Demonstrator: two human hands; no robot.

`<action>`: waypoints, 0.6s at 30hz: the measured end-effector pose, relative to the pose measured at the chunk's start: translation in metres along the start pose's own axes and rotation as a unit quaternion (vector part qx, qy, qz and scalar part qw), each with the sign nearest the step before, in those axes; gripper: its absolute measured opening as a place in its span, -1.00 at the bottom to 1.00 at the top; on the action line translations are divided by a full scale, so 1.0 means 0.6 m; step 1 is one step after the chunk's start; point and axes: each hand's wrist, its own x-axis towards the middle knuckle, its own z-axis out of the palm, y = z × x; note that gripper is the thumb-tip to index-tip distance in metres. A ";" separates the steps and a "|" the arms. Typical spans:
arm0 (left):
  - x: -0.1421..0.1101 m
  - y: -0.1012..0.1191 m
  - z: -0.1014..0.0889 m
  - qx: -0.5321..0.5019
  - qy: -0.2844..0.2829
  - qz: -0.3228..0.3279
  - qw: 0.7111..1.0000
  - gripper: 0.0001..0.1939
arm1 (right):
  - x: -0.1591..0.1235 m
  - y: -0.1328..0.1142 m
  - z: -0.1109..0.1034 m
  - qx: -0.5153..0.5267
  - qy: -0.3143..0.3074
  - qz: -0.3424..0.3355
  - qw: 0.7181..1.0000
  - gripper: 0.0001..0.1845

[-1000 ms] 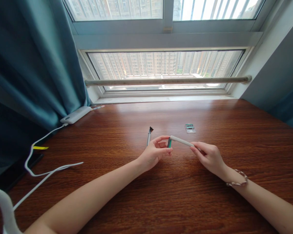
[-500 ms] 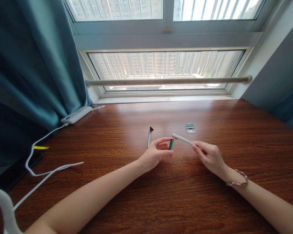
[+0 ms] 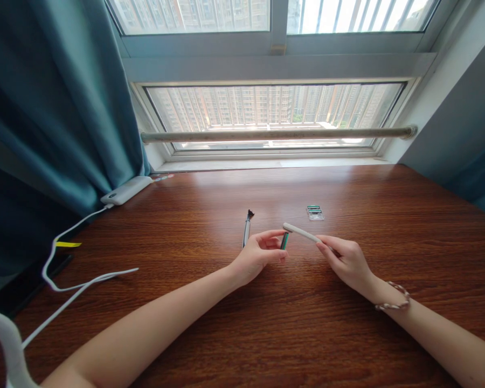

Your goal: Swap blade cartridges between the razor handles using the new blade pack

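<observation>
The left arm slants up from the near left corner, and its hand, the left hand (image 3: 250,258), is bent a little at the wrist. Its thumb and a finger are partly apart, pinching the ends of a small black and green piece (image 3: 284,241). The right arm comes in from the near right, with a twisty bracelet (image 3: 394,297) at the wrist. The right hand (image 3: 347,261) is nearly closed, gripping a smooth white stick (image 3: 304,233). The stick's far tip is at the top of the little piece; I can't tell if they touch.

Both hands are over the shiny brown wooden table (image 3: 234,334). Past the left hand lies a thin gray stick (image 3: 246,229) with a black top. Farther back, toward the right, is a see-through case (image 3: 316,213) with 2 green stripes.
</observation>
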 end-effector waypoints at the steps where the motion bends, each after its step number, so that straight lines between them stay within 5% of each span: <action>1: 0.001 0.000 0.000 -0.002 0.008 0.001 1.000 -0.54 | 0.000 0.001 0.000 -0.009 0.001 0.001 1.000 -0.76; 10: 0.003 0.004 0.001 0.018 0.015 0.036 0.999 -0.56 | -0.002 -0.004 0.000 -0.076 -0.063 -0.065 0.993 -0.73; 18: 0.001 0.006 -0.001 0.072 0.027 0.045 0.996 -0.55 | -0.003 0.002 -0.004 -0.131 -0.017 -0.078 0.988 -0.74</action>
